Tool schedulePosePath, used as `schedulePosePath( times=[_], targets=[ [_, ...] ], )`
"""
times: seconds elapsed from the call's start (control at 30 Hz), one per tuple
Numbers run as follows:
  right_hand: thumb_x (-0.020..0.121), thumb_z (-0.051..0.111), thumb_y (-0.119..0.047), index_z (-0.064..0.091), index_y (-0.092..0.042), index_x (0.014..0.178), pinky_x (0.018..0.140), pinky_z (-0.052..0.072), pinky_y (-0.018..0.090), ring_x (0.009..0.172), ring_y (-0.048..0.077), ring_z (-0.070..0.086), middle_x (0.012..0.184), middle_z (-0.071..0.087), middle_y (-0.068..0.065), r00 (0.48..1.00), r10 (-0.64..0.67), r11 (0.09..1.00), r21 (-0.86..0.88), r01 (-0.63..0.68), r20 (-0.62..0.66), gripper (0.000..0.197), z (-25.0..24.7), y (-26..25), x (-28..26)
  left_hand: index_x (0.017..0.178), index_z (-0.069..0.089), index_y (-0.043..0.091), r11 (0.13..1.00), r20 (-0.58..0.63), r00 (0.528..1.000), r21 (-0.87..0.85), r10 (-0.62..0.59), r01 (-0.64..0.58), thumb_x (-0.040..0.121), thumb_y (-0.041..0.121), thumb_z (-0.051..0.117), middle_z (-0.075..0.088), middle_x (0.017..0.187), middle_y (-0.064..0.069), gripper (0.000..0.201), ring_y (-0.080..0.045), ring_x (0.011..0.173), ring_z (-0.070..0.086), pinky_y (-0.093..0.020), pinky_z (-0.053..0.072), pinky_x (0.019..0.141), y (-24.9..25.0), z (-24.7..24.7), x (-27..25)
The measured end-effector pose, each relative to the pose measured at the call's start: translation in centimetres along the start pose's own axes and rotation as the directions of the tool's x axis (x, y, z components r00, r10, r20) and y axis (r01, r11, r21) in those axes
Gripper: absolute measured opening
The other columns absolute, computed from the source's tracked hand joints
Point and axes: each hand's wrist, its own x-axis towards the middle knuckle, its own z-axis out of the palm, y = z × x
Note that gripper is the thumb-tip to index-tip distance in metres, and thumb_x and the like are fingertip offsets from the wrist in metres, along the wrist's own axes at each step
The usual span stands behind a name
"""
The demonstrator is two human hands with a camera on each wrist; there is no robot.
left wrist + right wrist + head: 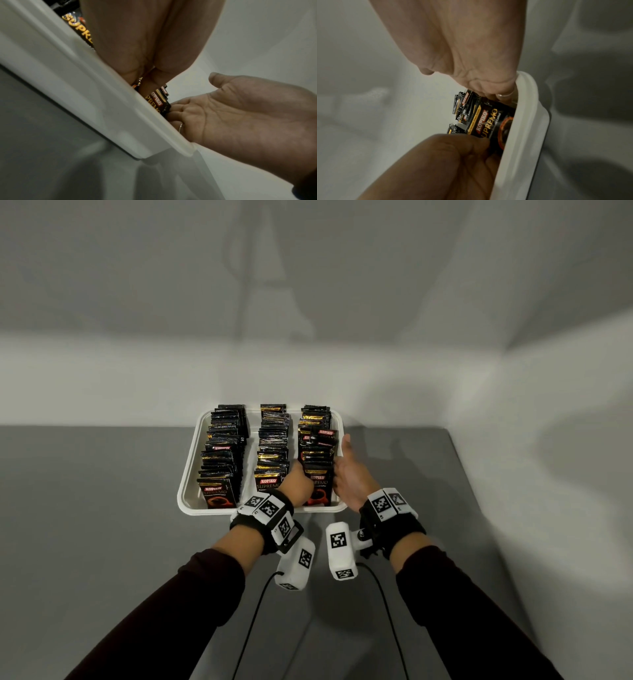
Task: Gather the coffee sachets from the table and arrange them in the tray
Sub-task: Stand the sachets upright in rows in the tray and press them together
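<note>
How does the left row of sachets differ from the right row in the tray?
The left row stands untouched in an even file. The right row is flanked by the left hand and right hand, and some of its sachets sit skewed. Both rows hold black sachets upright in the white tray.

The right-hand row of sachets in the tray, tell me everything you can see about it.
The right-hand row of sachets stands on edge, front to back, in the white tray. They are glossy black packets with gold bands, red Kopiko labels and a coffee-cup picture. Midway, a few sit crooked and higher than the rest. The left hand presses its left side and the right hand, thumb raised, brackets its right side, fingers tucked by the tray wall.
</note>
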Motion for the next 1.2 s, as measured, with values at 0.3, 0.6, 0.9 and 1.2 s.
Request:
schedulePosePath(
  times=[0.3, 0.6, 0.9, 1.2],
  targets=[
    [0.094, 0.005, -0.057, 0.039, -0.006, 0.139, 0.091, 0.046, 0.026, 0.128, 0.025, 0.047, 0.138, 0.049, 0.018, 1.0, -0.002, 1.0, -0.031, 0.002, 0.029, 0.076, -0.5, -0.2, 0.9, 0.128, 0.037, -0.005, 0.976, 0.07, 0.997, -0.216, 0.012, 0.004, 0.084, -0.017, 0.033, 0.054, 0.119, -0.03, 0.045, -0.041, 0.111, 0.054, -0.052, 0.042, 0.099, 0.8, 0.0, 0.2],
    [0.093, 0.011, -0.061, 0.047, -0.008, 0.134, 0.079, 0.051, 0.023, 0.105, 0.017, 0.061, 0.123, 0.06, 0.013, 1.0, 0.012, 0.998, -0.063, -0.013, -0.024, 0.077, -0.5, -0.2, 2.3, 0.113, 0.039, 0.006, 0.832, 0.067, 0.997, -0.549, -0.049, 0.078, 0.086, -0.002, 0.035, 0.051, 0.089, -0.013, 0.028, -0.027, 0.08, 0.053, -0.042, 0.047, 0.083, 1.2, -0.1, 0.6],
    [0.09, 0.02, -0.065, 0.055, -0.015, 0.126, 0.107, 0.039, 0.042, 0.118, 0.026, 0.057, 0.126, 0.059, 0.015, 0.997, -0.051, 0.997, -0.065, 0.046, -0.065, 0.071, -0.7, -0.3, 3.4, 0.104, 0.054, 0.008, 0.677, 0.111, 0.993, -0.727, -0.045, 0.112, 0.098, 0.038, 0.03, 0.057, 0.083, -0.011, 0.039, -0.024, 0.073, 0.055, -0.034, 0.046, 0.073, 1.6, -0.2, 1.2],
    [0.089, 0.021, -0.067, 0.06, -0.018, 0.118, 0.106, 0.04, 0.042, 0.115, 0.023, 0.058, 0.123, 0.062, 0.013, 0.99, -0.024, 0.988, -0.157, 0.002, -0.138, 0.069, -0.7, -1.1, 4.2, 0.075, 0.049, 0.014, 0.674, 0.083, 0.994, -0.731, -0.068, 0.107, 0.096, 0.033, 0.03, 0.048, 0.069, -0.007, 0.034, -0.021, 0.059, 0.047, -0.028, 0.041, 0.059, 2.2, -0.2, 2.4]
  ],
)
